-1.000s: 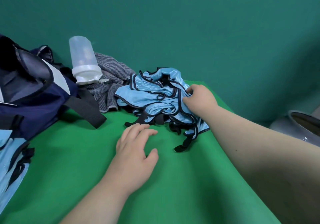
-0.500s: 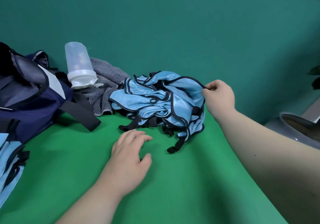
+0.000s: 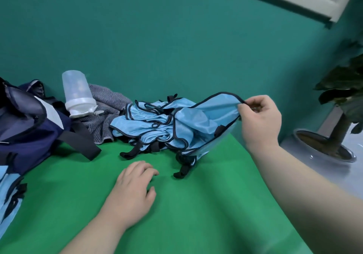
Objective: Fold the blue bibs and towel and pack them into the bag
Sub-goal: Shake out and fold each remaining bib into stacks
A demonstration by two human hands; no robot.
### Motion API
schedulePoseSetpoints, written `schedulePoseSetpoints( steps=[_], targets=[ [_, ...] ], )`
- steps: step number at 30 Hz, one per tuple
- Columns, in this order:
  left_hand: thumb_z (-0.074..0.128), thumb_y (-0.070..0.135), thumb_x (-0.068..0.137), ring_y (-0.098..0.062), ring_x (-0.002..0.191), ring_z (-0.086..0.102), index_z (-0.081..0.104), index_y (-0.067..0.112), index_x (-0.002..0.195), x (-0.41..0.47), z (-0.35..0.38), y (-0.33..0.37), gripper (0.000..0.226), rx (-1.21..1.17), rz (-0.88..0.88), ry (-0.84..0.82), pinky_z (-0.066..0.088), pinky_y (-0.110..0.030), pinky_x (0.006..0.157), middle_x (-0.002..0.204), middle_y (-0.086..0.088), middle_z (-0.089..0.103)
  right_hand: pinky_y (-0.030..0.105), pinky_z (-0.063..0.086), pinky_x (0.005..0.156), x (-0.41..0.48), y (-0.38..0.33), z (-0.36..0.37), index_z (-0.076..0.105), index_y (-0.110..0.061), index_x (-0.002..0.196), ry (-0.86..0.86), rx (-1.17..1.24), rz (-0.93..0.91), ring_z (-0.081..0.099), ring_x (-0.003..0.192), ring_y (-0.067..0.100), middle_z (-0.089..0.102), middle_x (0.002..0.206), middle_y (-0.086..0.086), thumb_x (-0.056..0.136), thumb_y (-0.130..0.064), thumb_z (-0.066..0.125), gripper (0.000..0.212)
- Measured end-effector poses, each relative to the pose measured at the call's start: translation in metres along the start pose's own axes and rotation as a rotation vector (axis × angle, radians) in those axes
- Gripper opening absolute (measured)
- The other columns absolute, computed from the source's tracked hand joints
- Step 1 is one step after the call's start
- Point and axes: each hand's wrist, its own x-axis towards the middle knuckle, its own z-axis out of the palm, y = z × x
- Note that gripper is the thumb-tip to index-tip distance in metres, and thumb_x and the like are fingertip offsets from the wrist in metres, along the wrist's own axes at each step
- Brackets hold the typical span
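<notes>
Over the desk point(image 3: 196, 214), the right hand point(image 3: 259, 120) pinches a bib point(image 3: 212, 114), raised off the pile point(image 3: 147, 120), likely to single it out for folding. Left hand point(image 3: 131, 193) rests there, fingers point(image 3: 145, 168) relaxed, empty; bag point(image 3: 25, 132) lies left.

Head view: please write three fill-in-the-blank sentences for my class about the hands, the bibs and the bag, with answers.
The right hand pinches the trimmed edge of a ____ bib.
The left hand rests, holding nothing, on the ____ tablecloth.
The navy bag sits on the person's ____ side.
Missing words: blue; green; left.
</notes>
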Motion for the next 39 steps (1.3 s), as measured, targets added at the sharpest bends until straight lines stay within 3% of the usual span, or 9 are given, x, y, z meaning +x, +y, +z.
schedulePoseSetpoints(
  steps=[4,7,10,15,21,24,29,33,39],
  targets=[
    [0.049,0.038,0.080,-0.009,0.125,0.042,0.061,0.030,0.113,-0.017,-0.004,0.006,0.036,0.021,0.032,0.024,0.032,-0.028,0.103,0.117,0.016,0.053,0.021,0.048,0.062,-0.034,-0.020,-0.012,0.059,-0.026,0.072,-0.157,0.029,-0.041,0.054,0.060,0.000,0.062,0.064,-0.019,0.079,-0.001,0.069,0.028],
    [0.063,0.033,0.081,-0.007,0.122,0.041,0.060,0.031,0.114,-0.038,-0.010,0.012,0.033,-0.002,0.017,0.033,0.040,-0.033,0.104,0.117,0.018,0.050,0.030,0.050,0.065,-0.079,-0.026,-0.019,0.060,-0.023,0.071,-0.322,0.013,-0.040,0.056,0.062,0.006,0.065,0.070,-0.009,0.078,0.002,0.070,0.028],
    [0.066,0.033,0.081,-0.003,0.120,0.040,0.059,0.032,0.115,-0.058,-0.020,0.018,0.035,-0.019,-0.011,0.032,0.042,-0.033,0.102,0.116,0.019,0.048,0.029,0.051,0.068,-0.135,-0.024,-0.025,0.060,-0.027,0.076,-0.508,-0.087,-0.046,0.060,0.069,0.010,0.065,0.076,-0.011,0.076,-0.015,0.068,0.014],
    [0.047,0.046,0.076,-0.004,0.122,0.039,0.060,0.030,0.117,-0.093,-0.037,0.028,0.045,-0.009,-0.002,0.013,0.040,-0.031,0.104,0.119,0.016,0.050,0.022,0.050,0.074,-0.220,-0.019,-0.035,0.053,-0.047,0.086,-0.727,-0.189,-0.005,0.061,0.081,0.004,0.063,0.092,-0.022,0.073,-0.043,0.054,0.014],
    [0.051,0.036,0.080,-0.003,0.120,0.039,0.059,0.028,0.117,-0.134,-0.057,0.034,0.039,-0.070,-0.051,-0.012,0.037,-0.029,0.106,0.118,0.019,0.048,0.020,0.048,0.073,-0.273,-0.027,-0.045,0.056,-0.035,0.074,-0.685,-0.143,0.134,0.060,0.079,0.006,0.063,0.088,-0.022,0.073,-0.033,0.061,0.006],
    [0.050,0.030,0.083,0.001,0.116,0.040,0.057,0.030,0.115,-0.149,-0.067,0.036,0.033,-0.131,-0.115,-0.002,0.036,-0.027,0.106,0.115,0.022,0.049,0.021,0.048,0.073,-0.285,-0.028,-0.049,0.056,-0.036,0.075,-0.743,-0.152,0.168,0.061,0.080,0.004,0.065,0.086,-0.019,0.078,-0.027,0.067,0.015],
    [0.033,0.045,0.096,0.002,0.110,0.047,0.060,0.030,0.108,-0.161,-0.076,0.046,0.033,-0.182,-0.059,-0.056,0.040,-0.029,0.098,0.107,0.022,0.053,0.018,0.049,0.078,-0.281,-0.026,-0.049,0.062,-0.034,0.083,-0.775,-0.101,0.178,0.062,0.085,0.004,0.066,0.086,-0.013,0.078,-0.023,0.076,0.018],
    [0.013,0.071,0.095,0.000,0.108,0.050,0.062,0.029,0.111,-0.159,-0.079,0.049,0.066,-0.202,-0.128,-0.094,0.041,-0.035,0.098,0.106,0.021,0.058,0.018,0.048,0.076,-0.266,-0.030,-0.041,0.064,-0.032,0.083,-0.766,-0.111,0.172,0.060,0.084,-0.001,0.067,0.085,-0.017,0.082,-0.018,0.070,0.015],
    [0.018,0.087,0.082,-0.002,0.102,0.057,0.066,0.032,0.102,-0.141,-0.080,0.053,0.076,-0.378,-0.343,-0.062,0.043,-0.029,0.092,0.099,0.021,0.065,0.016,0.046,0.077,-0.236,-0.024,-0.030,0.068,-0.027,0.089,-0.695,-0.073,0.228,0.062,0.085,-0.001,0.069,0.087,-0.016,0.083,-0.014,0.067,0.015]
  ],
)
